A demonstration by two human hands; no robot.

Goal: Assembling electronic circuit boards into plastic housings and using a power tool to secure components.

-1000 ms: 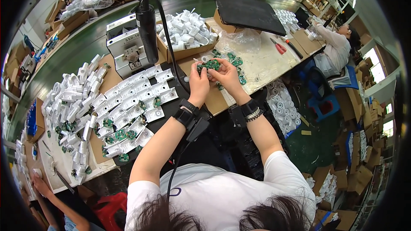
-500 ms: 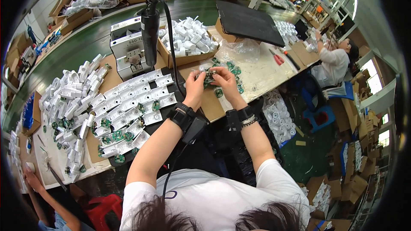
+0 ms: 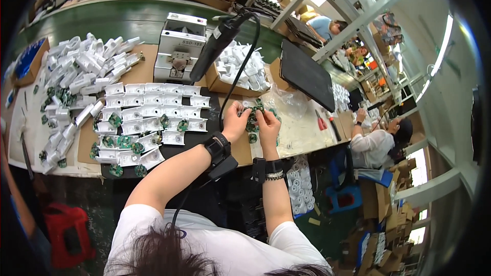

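Note:
My left hand [image 3: 235, 121] and my right hand [image 3: 267, 127] meet over the bench, fingertips pinched on a small green circuit board [image 3: 251, 114]. Fingers cover much of it. More loose green circuit boards [image 3: 252, 138] lie around and beneath my hands, mostly on the right side. To the left, rows of white plastic housings [image 3: 171, 99] are laid on a black mat [image 3: 197, 138]. Several housings in the nearer rows have green boards [image 3: 124, 141] on them, with wires showing.
Behind my hands stands a cardboard box [image 3: 217, 84] of white parts. A black handheld tool [image 3: 217, 46] hangs by its cable before a white machine [image 3: 179, 46]. White parts [image 3: 84, 66] are heaped left. Red-handled pliers [image 3: 321, 121] lie right; a co-worker [image 3: 376, 140] sits beyond.
The whole view has turned and shifted, so the bench sits differently in the picture. Both my hands stay together on the circuit board, with the fingers slightly rearranged.

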